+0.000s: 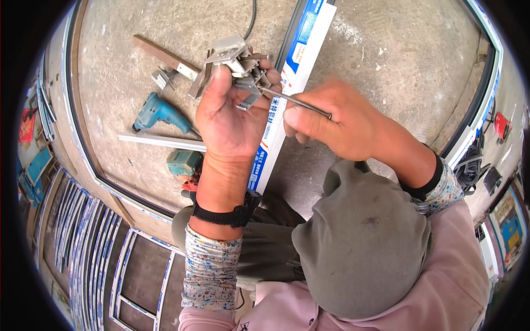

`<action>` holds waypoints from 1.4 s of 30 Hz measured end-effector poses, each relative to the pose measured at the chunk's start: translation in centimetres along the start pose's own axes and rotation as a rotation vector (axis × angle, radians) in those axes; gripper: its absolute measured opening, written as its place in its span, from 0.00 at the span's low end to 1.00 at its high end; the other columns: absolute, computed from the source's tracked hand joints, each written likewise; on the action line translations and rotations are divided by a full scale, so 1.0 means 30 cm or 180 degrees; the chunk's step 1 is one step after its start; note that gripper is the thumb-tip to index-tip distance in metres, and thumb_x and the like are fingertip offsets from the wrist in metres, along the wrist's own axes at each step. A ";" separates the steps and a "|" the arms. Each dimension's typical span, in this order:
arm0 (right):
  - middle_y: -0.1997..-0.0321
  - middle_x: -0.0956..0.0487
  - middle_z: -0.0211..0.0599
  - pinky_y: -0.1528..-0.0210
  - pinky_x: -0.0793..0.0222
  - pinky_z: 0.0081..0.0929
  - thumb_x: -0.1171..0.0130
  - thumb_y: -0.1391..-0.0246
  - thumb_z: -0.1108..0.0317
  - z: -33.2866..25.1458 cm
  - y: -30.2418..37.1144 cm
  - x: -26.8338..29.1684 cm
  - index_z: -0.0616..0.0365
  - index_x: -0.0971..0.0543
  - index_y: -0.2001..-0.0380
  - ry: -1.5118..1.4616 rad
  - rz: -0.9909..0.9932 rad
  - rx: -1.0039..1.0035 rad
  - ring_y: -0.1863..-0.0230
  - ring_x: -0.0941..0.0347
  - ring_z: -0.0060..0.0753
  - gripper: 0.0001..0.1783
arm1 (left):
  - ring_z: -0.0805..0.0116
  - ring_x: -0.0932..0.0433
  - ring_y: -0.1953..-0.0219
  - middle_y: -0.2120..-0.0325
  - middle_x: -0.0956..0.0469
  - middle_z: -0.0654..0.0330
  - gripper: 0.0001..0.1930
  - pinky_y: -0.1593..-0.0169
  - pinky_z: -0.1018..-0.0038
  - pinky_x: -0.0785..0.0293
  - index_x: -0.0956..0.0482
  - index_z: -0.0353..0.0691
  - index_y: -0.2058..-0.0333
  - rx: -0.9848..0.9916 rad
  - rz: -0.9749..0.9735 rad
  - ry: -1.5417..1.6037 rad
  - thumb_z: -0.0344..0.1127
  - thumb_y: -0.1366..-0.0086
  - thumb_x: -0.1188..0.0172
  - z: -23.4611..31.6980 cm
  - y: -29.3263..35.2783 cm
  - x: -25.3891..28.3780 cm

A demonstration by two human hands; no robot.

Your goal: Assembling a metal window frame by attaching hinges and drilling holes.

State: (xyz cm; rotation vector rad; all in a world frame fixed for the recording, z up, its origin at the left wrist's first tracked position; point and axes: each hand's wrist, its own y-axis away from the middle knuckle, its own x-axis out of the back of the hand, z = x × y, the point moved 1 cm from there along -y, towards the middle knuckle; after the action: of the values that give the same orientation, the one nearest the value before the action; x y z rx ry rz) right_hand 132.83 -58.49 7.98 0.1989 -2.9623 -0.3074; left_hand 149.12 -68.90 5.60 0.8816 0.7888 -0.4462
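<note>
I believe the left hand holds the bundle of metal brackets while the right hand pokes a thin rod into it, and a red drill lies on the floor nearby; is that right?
Nearly: the head view shows the drill is teal, not red. The left hand does hold the metal brackets, and the right hand holds the thin rod.

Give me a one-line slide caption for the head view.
Left hand grips a cluster of metal brackets while right hand pokes a thin metal rod into them.

Bare concrete floor (397,49) lies open at upper right. At upper left, a teal drill (157,113), wooden-handled tool (165,57) and white strip (160,142) crowd the way; a long white profile (298,60) bars the centre.
</note>
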 end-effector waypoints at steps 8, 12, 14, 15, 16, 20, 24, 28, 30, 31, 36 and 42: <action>0.80 0.22 0.40 0.70 0.28 0.35 0.52 0.37 0.51 -0.018 -0.003 0.008 0.61 0.22 0.78 -0.0818 -0.0297 -0.0742 0.77 0.24 0.37 0.26 | 0.54 0.24 0.53 0.54 0.24 0.48 0.23 0.45 0.58 0.29 0.29 0.32 0.46 -0.0119 -0.0138 -0.0228 0.45 0.30 0.47 0.004 -0.002 0.024; 0.80 0.21 0.38 0.71 0.27 0.29 0.52 0.36 0.52 -0.023 -0.007 0.024 0.65 0.20 0.77 -0.1394 -0.0555 -0.1109 0.77 0.23 0.29 0.26 | 0.53 0.24 0.52 0.52 0.24 0.49 0.22 0.44 0.57 0.31 0.29 0.33 0.45 -0.0166 -0.0110 -0.0383 0.44 0.31 0.46 0.001 0.011 0.023; 0.80 0.21 0.39 0.71 0.27 0.29 0.52 0.36 0.52 -0.028 -0.012 0.032 0.65 0.21 0.77 -0.1345 -0.0579 -0.1125 0.77 0.24 0.29 0.27 | 0.53 0.25 0.51 0.52 0.24 0.49 0.22 0.44 0.57 0.31 0.29 0.34 0.45 -0.0163 -0.0161 -0.0306 0.44 0.31 0.45 0.002 0.011 0.021; 0.80 0.21 0.39 0.71 0.28 0.29 0.53 0.36 0.52 -0.028 -0.012 0.033 0.65 0.21 0.77 -0.1300 -0.0604 -0.1143 0.78 0.24 0.29 0.27 | 0.52 0.25 0.51 0.52 0.24 0.49 0.22 0.44 0.57 0.31 0.29 0.34 0.45 -0.0159 -0.0209 -0.0230 0.43 0.31 0.45 0.001 0.012 0.021; 0.80 0.21 0.39 0.71 0.28 0.29 0.53 0.36 0.52 -0.026 -0.010 0.034 0.65 0.21 0.77 -0.1298 -0.0609 -0.1144 0.78 0.24 0.29 0.27 | 0.52 0.25 0.51 0.52 0.24 0.49 0.22 0.44 0.57 0.31 0.29 0.34 0.45 -0.0162 -0.0206 -0.0227 0.43 0.31 0.45 0.001 0.009 0.025; 0.79 0.21 0.39 0.70 0.28 0.29 0.52 0.36 0.52 -0.017 0.003 0.038 0.65 0.22 0.77 -0.1401 -0.0663 -0.1274 0.76 0.23 0.30 0.26 | 0.52 0.25 0.50 0.51 0.24 0.49 0.22 0.43 0.55 0.31 0.29 0.35 0.45 -0.0066 -0.0353 -0.0331 0.42 0.32 0.45 -0.004 0.009 0.031; 0.78 0.21 0.38 0.69 0.28 0.29 0.50 0.37 0.49 -0.012 -0.001 0.023 0.66 0.22 0.71 -0.0884 -0.0279 -0.1243 0.75 0.24 0.29 0.26 | 0.52 0.24 0.49 0.52 0.23 0.49 0.21 0.42 0.54 0.31 0.29 0.36 0.45 -0.0152 -0.0239 -0.0330 0.42 0.32 0.45 -0.003 0.007 0.044; 0.76 0.20 0.37 0.69 0.28 0.29 0.47 0.38 0.47 0.020 0.000 -0.010 0.65 0.23 0.65 -0.0198 0.0711 -0.0639 0.75 0.24 0.29 0.26 | 0.53 0.24 0.48 0.52 0.22 0.49 0.21 0.42 0.55 0.31 0.29 0.36 0.45 -0.0197 -0.0270 -0.0500 0.41 0.31 0.45 -0.005 0.001 0.038; 0.75 0.20 0.39 0.69 0.29 0.29 0.45 0.37 0.51 0.017 0.000 -0.012 0.63 0.24 0.59 -0.1103 0.1155 -0.0715 0.74 0.23 0.32 0.22 | 0.55 0.24 0.47 0.51 0.22 0.50 0.20 0.42 0.56 0.31 0.29 0.37 0.45 -0.0214 -0.0274 -0.0775 0.41 0.31 0.46 -0.006 0.004 0.022; 0.75 0.20 0.39 0.69 0.29 0.29 0.45 0.37 0.51 0.016 -0.004 -0.010 0.63 0.24 0.59 -0.1104 0.1152 -0.0716 0.74 0.23 0.32 0.22 | 0.55 0.24 0.47 0.51 0.22 0.50 0.20 0.42 0.56 0.31 0.29 0.37 0.45 -0.0214 -0.0271 -0.0774 0.41 0.31 0.46 -0.010 0.004 0.015; 0.75 0.20 0.39 0.70 0.30 0.27 0.42 0.41 0.65 0.034 -0.010 -0.025 0.59 0.21 0.59 -0.0522 0.0997 -0.0439 0.75 0.23 0.29 0.11 | 0.56 0.24 0.47 0.51 0.22 0.50 0.20 0.42 0.56 0.31 0.29 0.40 0.44 -0.0230 -0.0047 -0.0867 0.42 0.30 0.47 -0.045 -0.002 0.009; 0.79 0.21 0.38 0.73 0.31 0.29 0.41 0.43 0.68 0.022 0.001 -0.012 0.56 0.18 0.60 -0.0656 0.1232 -0.0565 0.77 0.24 0.28 0.09 | 0.55 0.23 0.48 0.52 0.22 0.48 0.20 0.43 0.57 0.31 0.29 0.39 0.44 -0.0228 -0.0132 -0.0812 0.42 0.30 0.47 -0.025 -0.003 0.015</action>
State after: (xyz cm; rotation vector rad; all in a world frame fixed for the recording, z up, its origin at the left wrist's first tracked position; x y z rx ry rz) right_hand 133.08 -58.27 7.29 -0.4471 -3.0573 -0.5609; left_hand 149.04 -68.36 4.92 0.7257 0.5857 -0.5516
